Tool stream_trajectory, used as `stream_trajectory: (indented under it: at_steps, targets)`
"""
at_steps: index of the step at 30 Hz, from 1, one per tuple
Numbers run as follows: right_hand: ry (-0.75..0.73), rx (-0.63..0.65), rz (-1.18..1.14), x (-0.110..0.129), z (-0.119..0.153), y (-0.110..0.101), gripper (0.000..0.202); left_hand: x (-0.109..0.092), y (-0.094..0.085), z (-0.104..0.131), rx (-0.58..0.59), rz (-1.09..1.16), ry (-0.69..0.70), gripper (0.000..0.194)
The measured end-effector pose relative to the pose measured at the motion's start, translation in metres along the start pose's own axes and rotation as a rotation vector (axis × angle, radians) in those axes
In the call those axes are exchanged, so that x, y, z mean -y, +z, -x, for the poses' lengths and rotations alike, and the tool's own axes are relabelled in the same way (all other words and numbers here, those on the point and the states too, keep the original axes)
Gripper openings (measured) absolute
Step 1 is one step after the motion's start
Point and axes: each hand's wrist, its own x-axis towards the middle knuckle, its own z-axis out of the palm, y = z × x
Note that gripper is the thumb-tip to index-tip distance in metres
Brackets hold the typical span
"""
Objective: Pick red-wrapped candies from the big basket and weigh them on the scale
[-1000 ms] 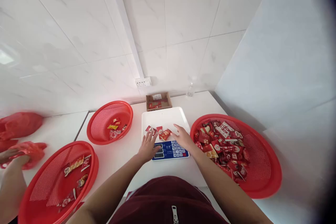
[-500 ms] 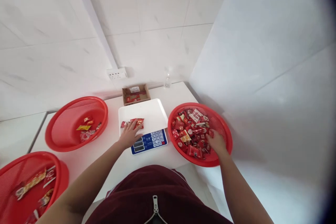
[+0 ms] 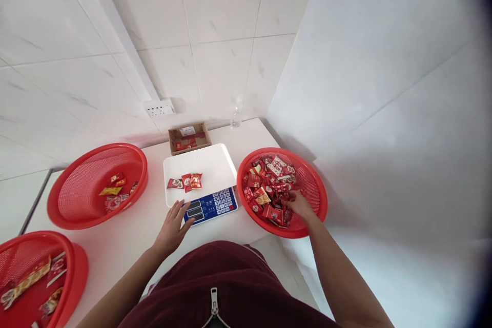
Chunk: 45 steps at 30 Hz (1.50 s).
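My left hand (image 3: 173,226) is open, palm down, with its fingertips at the front left edge of the scale (image 3: 209,207) and nothing in it. Several red candy packets (image 3: 192,181) lie on the white weighing tray (image 3: 215,164). On the right, my right hand (image 3: 300,205) reaches into a red basket (image 3: 322,200) heaped with red-wrapped sweets (image 3: 274,187). Its fingers are bent and pressed together on the sweets at the heap's right side; what they pinch, if anything, is too small to make out.
Two more red baskets stand on the left, one at the back (image 3: 73,184) and one nearer (image 3: 79,271), both holding some packets. Behind the scale are a small cardboard box (image 3: 190,138) and a clear bottle (image 3: 236,117). A socket strip (image 3: 159,107) is on the wall.
My left hand has drawn back from the packets on the tray to the scale's front left edge. My right hand has moved slightly within the basket. The whole view has shifted somewhat.
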Motion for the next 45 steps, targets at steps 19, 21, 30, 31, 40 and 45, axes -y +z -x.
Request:
stream_trajectory:
  at_steps: [19,21,30,31,40,45]
  targets:
    - [0.017,0.076,0.316,0.025,-0.021,0.008,0.061,-0.009,-0.003,0.003,-0.003,0.062,0.013,0.047]
    - [-0.001,0.097,0.386,0.029,-0.018,0.008,0.062,-0.009,-0.003,0.003,-0.003,0.063,0.016,0.047]
    - [0.028,0.076,0.35,0.032,0.005,0.016,0.049,-0.004,-0.002,0.009,-0.013,0.045,0.004,0.046]
    - [0.027,0.062,0.276,0.031,0.006,0.014,0.044,-0.004,-0.002,0.008,-0.01,0.047,0.008,0.046]
    - [0.0,0.062,0.1,0.017,0.005,-0.012,0.025,-0.007,-0.002,0.004,0.016,0.082,0.017,0.045]
    - [0.055,0.093,0.412,0.03,0.006,0.001,0.039,-0.011,-0.002,0.0,0.054,0.092,0.038,0.045]
